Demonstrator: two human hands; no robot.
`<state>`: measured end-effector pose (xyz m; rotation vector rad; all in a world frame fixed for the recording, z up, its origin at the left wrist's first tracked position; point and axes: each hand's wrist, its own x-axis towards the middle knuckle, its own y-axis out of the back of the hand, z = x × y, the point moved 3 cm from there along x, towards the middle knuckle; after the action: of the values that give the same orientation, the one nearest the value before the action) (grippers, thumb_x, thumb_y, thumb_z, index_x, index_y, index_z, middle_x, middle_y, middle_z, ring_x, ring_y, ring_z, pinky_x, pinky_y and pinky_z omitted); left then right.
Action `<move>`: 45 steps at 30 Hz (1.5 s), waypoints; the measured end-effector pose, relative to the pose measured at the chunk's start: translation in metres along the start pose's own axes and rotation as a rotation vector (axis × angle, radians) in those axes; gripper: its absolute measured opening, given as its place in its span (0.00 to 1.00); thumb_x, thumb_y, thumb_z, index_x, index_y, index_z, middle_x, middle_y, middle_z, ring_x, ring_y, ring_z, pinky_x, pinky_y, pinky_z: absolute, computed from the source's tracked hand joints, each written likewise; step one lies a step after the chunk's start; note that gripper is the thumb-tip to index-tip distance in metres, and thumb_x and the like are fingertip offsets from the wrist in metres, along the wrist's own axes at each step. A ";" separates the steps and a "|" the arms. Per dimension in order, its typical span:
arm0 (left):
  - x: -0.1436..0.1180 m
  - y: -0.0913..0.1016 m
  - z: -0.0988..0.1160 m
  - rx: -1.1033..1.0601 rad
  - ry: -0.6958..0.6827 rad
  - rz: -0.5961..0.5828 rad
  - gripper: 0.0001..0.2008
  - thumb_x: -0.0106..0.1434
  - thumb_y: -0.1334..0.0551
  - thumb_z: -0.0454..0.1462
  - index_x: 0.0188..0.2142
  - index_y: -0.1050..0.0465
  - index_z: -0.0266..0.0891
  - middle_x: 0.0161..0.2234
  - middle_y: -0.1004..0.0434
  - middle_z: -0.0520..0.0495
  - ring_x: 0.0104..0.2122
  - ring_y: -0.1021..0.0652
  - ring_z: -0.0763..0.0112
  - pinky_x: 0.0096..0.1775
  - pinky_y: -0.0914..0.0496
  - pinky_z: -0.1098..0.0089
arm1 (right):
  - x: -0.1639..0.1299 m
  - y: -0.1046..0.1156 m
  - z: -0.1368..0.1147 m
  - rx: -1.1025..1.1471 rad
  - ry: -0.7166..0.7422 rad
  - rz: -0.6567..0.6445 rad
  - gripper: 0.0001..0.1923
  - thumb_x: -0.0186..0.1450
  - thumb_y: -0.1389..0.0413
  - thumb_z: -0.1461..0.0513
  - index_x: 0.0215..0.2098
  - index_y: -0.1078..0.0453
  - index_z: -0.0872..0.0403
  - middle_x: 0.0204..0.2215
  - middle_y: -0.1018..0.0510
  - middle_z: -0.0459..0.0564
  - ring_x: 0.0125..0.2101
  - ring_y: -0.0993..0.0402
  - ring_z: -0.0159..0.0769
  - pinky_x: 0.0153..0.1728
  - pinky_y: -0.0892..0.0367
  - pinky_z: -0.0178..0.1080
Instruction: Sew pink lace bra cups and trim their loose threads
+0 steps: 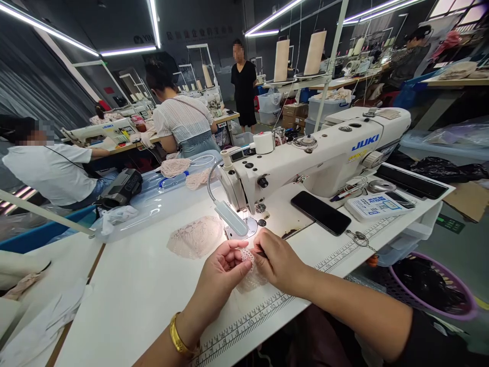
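Observation:
My left hand (223, 270), with a gold bangle on the wrist, pinches a pale pink lace piece (247, 257) between thumb and fingers. My right hand (277, 261) is closed at the other edge of the same lace. A small dark object (261, 253) shows between its fingers, too little of it to name. The lace hangs below both hands, just in front of the sewing machine (313, 158). A lit lamp (231, 218) on a bendy arm shines by the needle area. Another lace piece (196, 237) lies flat on the table, left of the needle plate (248, 228).
A black phone (321, 212) and a white box (376, 206) lie right of my hands. A ruler strip (263, 308) runs along the table's front edge. Clear plastic bins (153, 204) stand behind, with more lace on top. Several people sit or stand farther off.

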<state>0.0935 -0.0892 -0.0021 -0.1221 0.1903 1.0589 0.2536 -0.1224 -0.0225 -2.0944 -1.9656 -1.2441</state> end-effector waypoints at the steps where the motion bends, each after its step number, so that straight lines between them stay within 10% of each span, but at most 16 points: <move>1: 0.000 0.000 0.000 0.000 0.008 -0.010 0.19 0.58 0.27 0.43 0.46 0.24 0.41 0.31 0.26 0.51 0.32 0.27 0.70 0.37 0.31 0.70 | -0.001 -0.001 0.000 -0.038 0.021 0.019 0.07 0.71 0.51 0.63 0.35 0.45 0.50 0.31 0.35 0.46 0.29 0.38 0.36 0.29 0.41 0.38; 11: -0.001 0.006 -0.002 -0.037 0.066 -0.060 0.16 0.57 0.26 0.42 0.41 0.26 0.41 0.32 0.27 0.53 0.32 0.29 0.74 0.36 0.34 0.73 | 0.001 0.016 0.009 -0.307 0.167 0.160 0.14 0.61 0.54 0.74 0.37 0.47 0.49 0.30 0.38 0.47 0.29 0.40 0.39 0.28 0.41 0.39; 21: -0.004 0.009 0.001 -0.023 -0.021 -0.034 0.16 0.60 0.28 0.44 0.45 0.26 0.42 0.34 0.26 0.51 0.35 0.28 0.70 0.40 0.33 0.71 | 0.004 0.025 -0.014 0.193 -0.099 -0.092 0.05 0.74 0.47 0.58 0.43 0.33 0.51 0.39 0.31 0.48 0.37 0.32 0.35 0.36 0.34 0.38; 35: -0.008 0.003 0.006 -0.051 -0.060 -0.102 0.17 0.60 0.28 0.43 0.46 0.27 0.41 0.34 0.21 0.48 0.35 0.24 0.67 0.39 0.29 0.67 | 0.006 0.027 -0.044 0.184 0.125 -0.292 0.06 0.70 0.51 0.68 0.38 0.38 0.51 0.37 0.30 0.49 0.38 0.33 0.37 0.40 0.33 0.39; 45: -0.004 0.014 0.006 -0.070 -0.028 -0.017 0.17 0.58 0.27 0.43 0.41 0.29 0.41 0.32 0.25 0.50 0.33 0.27 0.71 0.38 0.32 0.71 | 0.002 0.045 0.006 -0.059 0.118 -0.146 0.08 0.71 0.54 0.69 0.38 0.38 0.51 0.34 0.29 0.49 0.34 0.33 0.38 0.36 0.33 0.40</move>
<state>0.0800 -0.0850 0.0043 -0.1719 0.1270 1.0499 0.2943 -0.1271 -0.0032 -1.8821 -2.0870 -1.4309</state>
